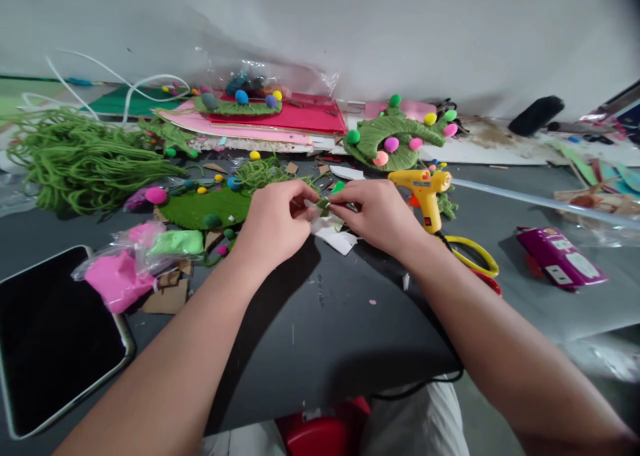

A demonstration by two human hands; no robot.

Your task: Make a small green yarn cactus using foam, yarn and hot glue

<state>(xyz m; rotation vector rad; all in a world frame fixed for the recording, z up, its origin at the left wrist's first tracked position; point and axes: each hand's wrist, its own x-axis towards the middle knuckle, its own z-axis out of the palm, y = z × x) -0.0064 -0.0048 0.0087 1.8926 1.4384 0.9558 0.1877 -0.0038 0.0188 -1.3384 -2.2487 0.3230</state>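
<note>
Over the middle of the dark worktop (300,349), the left hand (277,219) and the right hand (377,213) hold between them a small green piece (324,204), above some white scraps (340,239). On both sides the grip is closed, thumb and fingers pinching this piece. The step in hand seems to be a fine shaping or joining; the next move probably calls for steady, light fingertips. The piece looks narrow and dull green, mostly covered by fingers, so its material I cannot tell.
</note>
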